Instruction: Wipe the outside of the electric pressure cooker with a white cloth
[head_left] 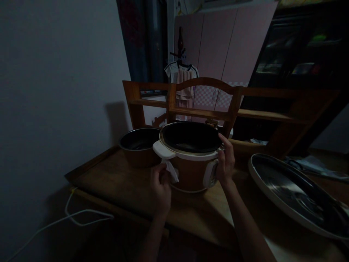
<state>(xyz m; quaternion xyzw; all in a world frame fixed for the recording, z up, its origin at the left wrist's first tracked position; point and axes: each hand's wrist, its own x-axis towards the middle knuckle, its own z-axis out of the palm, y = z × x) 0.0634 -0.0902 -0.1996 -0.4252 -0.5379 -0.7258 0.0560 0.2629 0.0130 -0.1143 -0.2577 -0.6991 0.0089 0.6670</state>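
An electric cooker (188, 174) with a brown body, white rim and white side handle stands on the wooden table in front of me. Its round dark inside faces up, without a lid. My left hand (161, 187) pinches a white wipe, cloth or tissue (172, 171), pressed against the cooker's left front side below the handle. At the right edge, my right hand (226, 160) grips the cooker, fingers at the rim and beside a pale front panel (211, 174). Just behind to the left sits a dark pot (139, 153), partly covered by the cooker.
A big round piece with a pale rim and dark shiny face (289, 193), perhaps a lid or pan, lies at the right. Wooden shelving (201, 114) rises along the table's back. A white cord (89, 211) hangs at the left below the table edge. The room is dim.
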